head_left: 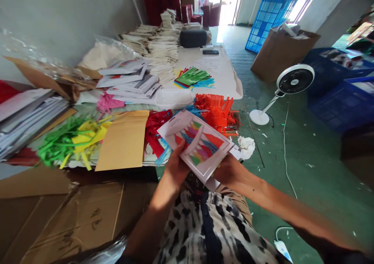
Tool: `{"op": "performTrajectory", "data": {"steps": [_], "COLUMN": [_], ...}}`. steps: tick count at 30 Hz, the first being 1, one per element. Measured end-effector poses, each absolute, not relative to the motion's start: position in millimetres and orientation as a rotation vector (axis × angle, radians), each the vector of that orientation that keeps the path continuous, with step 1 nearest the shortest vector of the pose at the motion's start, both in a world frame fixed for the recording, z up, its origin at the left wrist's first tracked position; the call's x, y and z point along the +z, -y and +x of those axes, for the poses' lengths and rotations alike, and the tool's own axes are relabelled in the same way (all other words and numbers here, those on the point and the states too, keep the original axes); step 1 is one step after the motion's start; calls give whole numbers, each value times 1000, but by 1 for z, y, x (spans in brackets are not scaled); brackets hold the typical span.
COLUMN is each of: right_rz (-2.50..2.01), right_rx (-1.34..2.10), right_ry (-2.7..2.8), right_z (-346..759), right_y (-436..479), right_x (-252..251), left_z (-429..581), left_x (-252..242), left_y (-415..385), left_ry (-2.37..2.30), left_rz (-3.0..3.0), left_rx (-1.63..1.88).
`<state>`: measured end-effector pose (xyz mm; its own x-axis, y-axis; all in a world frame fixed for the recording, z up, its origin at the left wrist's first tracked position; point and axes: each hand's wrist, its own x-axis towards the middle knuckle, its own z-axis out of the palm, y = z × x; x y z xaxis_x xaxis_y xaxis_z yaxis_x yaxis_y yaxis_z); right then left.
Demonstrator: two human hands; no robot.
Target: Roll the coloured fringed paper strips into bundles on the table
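Both hands grip a white printed card (198, 145) showing colourful triangular pennants. My left hand (177, 165) holds its lower left edge, and my right hand (230, 172) holds its lower right corner. The card is tilted towards me, just above the table's front edge. Bundles of paper tassels lie beyond it: red (154, 127), orange (214, 112), green and yellow (73, 139), and pink (108, 103). A kraft envelope (122, 139) lies left of my left hand. Stacks of printed cards (128, 80) sit farther back.
Flattened cardboard (73, 217) lies below the table at lower left. Crumpled white paper (247, 147) sits at the table's right edge. On the green floor to the right stand a pedestal fan (292, 84), a cardboard box (280, 53) and blue crates (271, 22).
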<state>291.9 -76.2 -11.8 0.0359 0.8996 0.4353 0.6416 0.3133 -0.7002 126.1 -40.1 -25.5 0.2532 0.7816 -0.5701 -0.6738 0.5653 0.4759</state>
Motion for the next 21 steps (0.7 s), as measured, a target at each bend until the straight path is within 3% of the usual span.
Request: {"op": "performTrajectory", "data": {"steps": [6, 9, 12, 14, 18, 21], "right_rz": [-1103, -1363, -1290, -1168, -1175, -1229], "right_rx": [543, 388, 915, 1170, 995, 962], "right_ry": [2152, 1479, 1016, 830, 568, 759], "right_z": [331, 325, 296, 277, 282, 324], "right_y": [116, 142, 153, 149, 134, 132], "right_x": [9, -2, -27, -41, -43, -22], "left_z": [117, 116, 125, 138, 144, 106], "left_x": [-15, -5, -4, -11, -27, -17], "left_y": [33, 32, 38, 47, 82, 110], "left_ry": [-742, -630, -536, -514, -531, -504], "left_rz": [89, 75, 79, 218, 757, 939], "left_rx": [1115, 1259, 1302, 1218, 881, 630]}}
